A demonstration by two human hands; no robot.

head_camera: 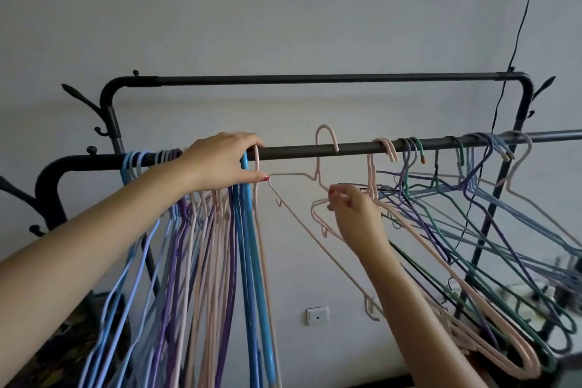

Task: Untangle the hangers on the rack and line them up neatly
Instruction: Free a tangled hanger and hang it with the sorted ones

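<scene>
Roughly half the job is judged done: a tidy bunch of blue, purple and pink hangers [217, 230] is hung close together at the left of the front rail [293, 151]. The bunch's top is gripped by the left hand [220, 164], fingers curled over the rail and around the hooks. One loose pink hanger [318, 179] is hooked mid-rail, tilted. Its wire is pinched by the right hand [356, 211] with thumb and fingertips, just below the rail at centre frame. Left to sort: a tangled cluster of pink, green and lilac hangers [456, 214] at the right, crossed and skewed, bodies interlocked. Snagging on the pink hanger's notches is likely. Behind, the rack's upper bar [315, 79] is seen bare; a black cable [519, 25] is draped down at upper right, and a wall socket [317, 316] is seen low centre.
</scene>
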